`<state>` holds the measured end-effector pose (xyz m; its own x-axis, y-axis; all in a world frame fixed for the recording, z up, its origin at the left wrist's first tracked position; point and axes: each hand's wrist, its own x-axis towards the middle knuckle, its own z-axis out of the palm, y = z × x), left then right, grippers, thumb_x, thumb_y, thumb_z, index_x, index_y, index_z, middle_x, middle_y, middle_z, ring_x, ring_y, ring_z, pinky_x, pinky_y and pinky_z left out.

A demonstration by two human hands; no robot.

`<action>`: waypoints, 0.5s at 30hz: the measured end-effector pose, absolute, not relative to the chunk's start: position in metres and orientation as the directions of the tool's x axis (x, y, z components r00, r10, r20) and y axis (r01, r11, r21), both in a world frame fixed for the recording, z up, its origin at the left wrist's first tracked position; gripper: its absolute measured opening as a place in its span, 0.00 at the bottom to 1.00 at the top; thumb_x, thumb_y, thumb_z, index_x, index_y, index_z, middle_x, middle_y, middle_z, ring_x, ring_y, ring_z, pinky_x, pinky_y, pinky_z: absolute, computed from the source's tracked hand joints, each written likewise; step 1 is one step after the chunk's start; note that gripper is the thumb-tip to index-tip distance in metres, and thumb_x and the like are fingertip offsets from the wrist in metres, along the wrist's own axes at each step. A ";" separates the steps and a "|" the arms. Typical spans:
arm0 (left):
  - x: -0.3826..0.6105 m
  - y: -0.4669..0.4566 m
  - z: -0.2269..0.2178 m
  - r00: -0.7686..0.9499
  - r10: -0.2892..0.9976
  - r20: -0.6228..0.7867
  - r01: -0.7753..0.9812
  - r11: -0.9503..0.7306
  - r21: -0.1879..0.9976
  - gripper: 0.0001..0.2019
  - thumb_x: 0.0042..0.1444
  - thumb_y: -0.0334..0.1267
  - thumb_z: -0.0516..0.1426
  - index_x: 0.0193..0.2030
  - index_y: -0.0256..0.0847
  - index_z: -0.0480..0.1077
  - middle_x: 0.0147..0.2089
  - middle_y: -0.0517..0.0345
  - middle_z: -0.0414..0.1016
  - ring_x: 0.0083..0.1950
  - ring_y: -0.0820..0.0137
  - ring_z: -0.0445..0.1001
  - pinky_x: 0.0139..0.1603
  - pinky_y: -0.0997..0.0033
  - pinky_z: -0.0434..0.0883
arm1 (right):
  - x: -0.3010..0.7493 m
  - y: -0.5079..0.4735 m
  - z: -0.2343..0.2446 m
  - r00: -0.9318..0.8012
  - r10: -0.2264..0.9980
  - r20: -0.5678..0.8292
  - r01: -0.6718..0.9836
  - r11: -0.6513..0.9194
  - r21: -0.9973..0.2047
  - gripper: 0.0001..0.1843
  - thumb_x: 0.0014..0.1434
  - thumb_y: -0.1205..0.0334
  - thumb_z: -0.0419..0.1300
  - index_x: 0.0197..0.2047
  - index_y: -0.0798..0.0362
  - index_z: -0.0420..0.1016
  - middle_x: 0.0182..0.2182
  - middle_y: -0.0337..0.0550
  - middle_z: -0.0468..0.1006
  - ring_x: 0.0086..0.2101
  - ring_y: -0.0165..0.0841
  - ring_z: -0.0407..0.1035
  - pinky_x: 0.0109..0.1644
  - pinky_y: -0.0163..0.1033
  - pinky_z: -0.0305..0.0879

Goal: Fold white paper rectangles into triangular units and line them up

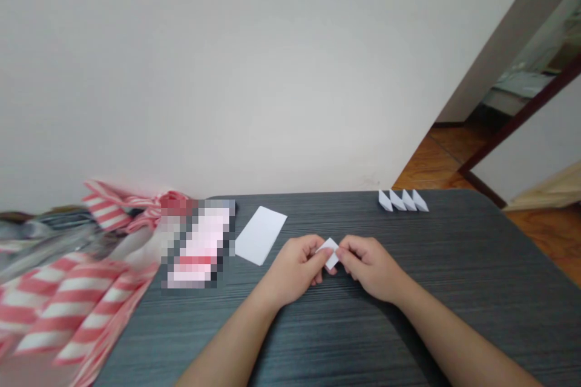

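Observation:
Between my two hands, just above the dark table (345, 326), is a small folded white paper (331, 247) turned cornerwise like a diamond. My left hand (302, 266) pinches its left side, thumb on top and fingers curled beneath. On the opposite side, my right hand (370, 266) grips the right corner between thumb and forefinger. Part of the paper is covered by the thumbs. Left of my left hand lies a stack of white paper sheets (261, 236). Several pointed folded paper pieces (403, 200) stand in a slanted row at the table's far right.
A pixelated, phone-shaped object (202, 245) lies at the table's left. Red-and-white striped cloth (77, 302) is heaped beyond the left edge. A pale wall (272, 72) rises behind the table, and wooden floor (422, 163) shows at the right.

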<state>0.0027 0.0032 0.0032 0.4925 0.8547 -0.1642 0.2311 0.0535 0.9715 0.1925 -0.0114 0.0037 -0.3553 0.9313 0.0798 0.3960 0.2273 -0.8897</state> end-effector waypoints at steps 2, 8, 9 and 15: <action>0.002 0.002 0.003 0.483 0.861 -0.160 0.262 0.033 0.964 0.17 0.63 0.48 0.52 0.32 0.37 0.72 0.25 0.58 0.74 0.22 0.76 0.67 0.23 0.79 0.62 | 0.193 -0.012 0.005 -0.360 0.929 0.089 0.398 0.239 -0.886 0.15 0.64 0.66 0.54 0.26 0.54 0.71 0.19 0.32 0.68 0.21 0.25 0.61 0.27 0.31 0.55; 0.003 0.002 0.005 0.464 0.870 -0.167 0.279 0.036 0.960 0.18 0.63 0.49 0.52 0.31 0.37 0.72 0.23 0.59 0.73 0.21 0.76 0.67 0.23 0.78 0.62 | 0.194 -0.011 0.007 -0.362 0.931 0.053 0.401 0.206 -0.892 0.14 0.65 0.64 0.54 0.27 0.54 0.71 0.19 0.33 0.68 0.21 0.25 0.62 0.28 0.31 0.56; 0.003 0.002 0.006 0.463 0.869 -0.172 0.277 0.043 0.960 0.18 0.62 0.49 0.52 0.31 0.37 0.72 0.23 0.59 0.73 0.21 0.76 0.67 0.23 0.78 0.62 | 0.195 -0.011 0.006 -0.359 0.932 0.047 0.403 0.200 -0.893 0.15 0.65 0.64 0.54 0.27 0.54 0.71 0.19 0.33 0.68 0.21 0.25 0.62 0.28 0.31 0.56; 0.004 0.003 0.006 0.458 0.870 -0.180 0.237 0.075 0.968 0.16 0.61 0.48 0.53 0.31 0.37 0.71 0.28 0.57 0.77 0.21 0.76 0.67 0.22 0.79 0.63 | 0.197 -0.011 0.000 -0.340 0.940 0.024 0.383 0.161 -0.910 0.14 0.66 0.64 0.51 0.29 0.53 0.69 0.21 0.34 0.71 0.20 0.26 0.63 0.27 0.31 0.58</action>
